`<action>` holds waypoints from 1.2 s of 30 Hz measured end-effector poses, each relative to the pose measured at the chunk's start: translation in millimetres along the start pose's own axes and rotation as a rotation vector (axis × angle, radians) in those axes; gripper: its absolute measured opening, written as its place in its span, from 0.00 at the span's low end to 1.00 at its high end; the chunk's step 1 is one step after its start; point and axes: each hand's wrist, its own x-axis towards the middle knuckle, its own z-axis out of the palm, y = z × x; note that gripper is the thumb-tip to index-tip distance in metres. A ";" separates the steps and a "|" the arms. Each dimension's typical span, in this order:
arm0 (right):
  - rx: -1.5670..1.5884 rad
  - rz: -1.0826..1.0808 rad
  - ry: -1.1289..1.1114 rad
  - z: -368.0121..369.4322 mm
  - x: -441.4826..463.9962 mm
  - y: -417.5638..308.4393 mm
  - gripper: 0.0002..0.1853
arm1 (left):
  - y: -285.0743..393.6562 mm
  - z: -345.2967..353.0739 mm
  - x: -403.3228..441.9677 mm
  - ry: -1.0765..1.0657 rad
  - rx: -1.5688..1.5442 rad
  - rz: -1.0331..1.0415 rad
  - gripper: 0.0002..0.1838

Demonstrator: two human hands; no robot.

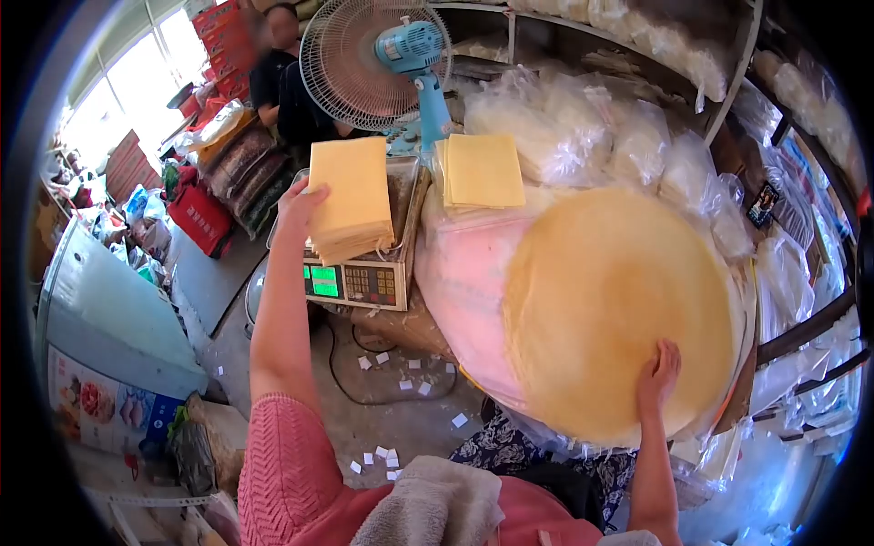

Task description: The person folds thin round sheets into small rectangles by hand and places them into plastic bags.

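Observation:
A thick stack of square pale-yellow sheets is over the weighing scale, whose display glows green. My left hand grips the stack by its left edge, fingers partly hidden behind it. To the right lies a large round yellow sheet, thin-looking and slightly darker in its middle; I cannot tell whether it is one layer or several. My right hand rests on its lower right part, fingers stretched out and holding nothing. A smaller pile of square yellow sheets sits between the scale and the round sheet.
A blue fan stands behind the scale. Bulging clear plastic bags line the back of the table. A pink cloth or sheet shows under the round sheet. Another person sits at the back left. Small white paper pieces litter the floor.

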 end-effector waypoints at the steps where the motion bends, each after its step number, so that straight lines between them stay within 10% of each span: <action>1: -0.014 -0.006 0.006 1.8 -0.6 2.7 0.17 | -8.2 -7.0 9.0 0.014 0.068 -0.024 0.25; 7: -0.045 0.001 -0.014 3.8 -1.7 10.2 0.15 | -11.8 -2.6 7.8 0.137 0.577 0.000 0.20; 12: -0.039 -0.016 0.008 -0.8 2.5 -1.0 0.16 | -4.6 70.2 -18.1 0.329 1.118 0.941 0.18; 14: -0.045 -0.026 0.006 0.1 1.8 0.4 0.17 | -18.1 133.6 -35.7 0.052 0.769 0.757 0.17; 16: -0.047 -0.015 0.002 -0.6 1.9 0.0 0.17 | -14.4 187.2 -45.8 -0.274 1.057 0.355 0.19; 31: -0.021 0.042 0.002 -5.1 4.1 -5.1 0.16 | -42.8 235.3 -16.9 -0.351 1.222 -0.099 0.28; 36: -0.027 0.009 0.040 -1.2 4.1 -0.6 0.15 | -51.5 296.0 -56.7 -0.084 1.495 0.408 0.33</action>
